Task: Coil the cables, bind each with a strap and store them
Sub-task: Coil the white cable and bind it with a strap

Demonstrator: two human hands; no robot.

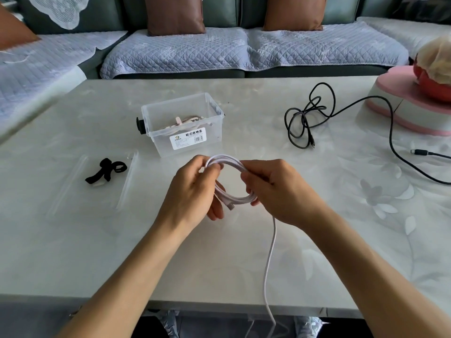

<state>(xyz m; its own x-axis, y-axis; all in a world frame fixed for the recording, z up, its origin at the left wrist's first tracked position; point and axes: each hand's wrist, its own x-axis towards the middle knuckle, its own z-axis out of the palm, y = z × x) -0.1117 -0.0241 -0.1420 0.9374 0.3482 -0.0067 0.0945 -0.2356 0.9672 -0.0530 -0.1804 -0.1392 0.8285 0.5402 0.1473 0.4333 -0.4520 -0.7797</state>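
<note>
A white cable [230, 194] is wound into a small coil above the table's middle. My left hand [194, 189] grips the coil's left side and my right hand [275, 189] grips its right side. The cable's loose tail hangs down from the coil and runs over the table's near edge. A clear plastic storage box [159, 142] with a white label stands behind the hands; a pale bound cable lies inside it. Black straps [106, 170] lie on a clear lid at the left. A loose black cable [305, 118] sprawls at the right.
A pink and white stand [400, 93] with a red bowl sits at the table's right end, with the black cable running beside it. Another black plug end [419, 152] lies near the right edge. A sofa with cushions runs behind the table.
</note>
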